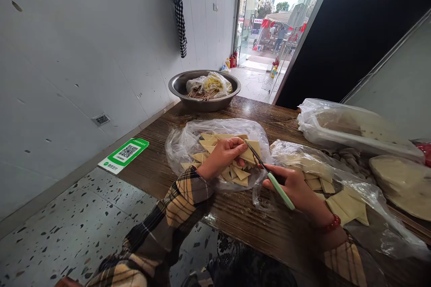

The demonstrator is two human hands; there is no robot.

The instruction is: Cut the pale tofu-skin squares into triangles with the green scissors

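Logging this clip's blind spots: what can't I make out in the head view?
All in the head view:
Part of the pale piece: covered by the left hand.
Any second handle on the green-handled tool: covered by the right hand.
Exact contents of the bags in the basin: veiled by crinkled plastic.
Full shape of the red item: cut off by the right edge.
Fine print on the QR card: too small.

Stretched the left arm (164, 224) forward from the lower left and angled the right arm (343, 255) and right wrist (319, 213) inward from the lower right. Pinched with the left hand (227, 154), pressing thumb (239, 148) toward bent fingers (229, 142). Curled the right hand (292, 186) into a grip, pointing inward. Held both hands close but apart.
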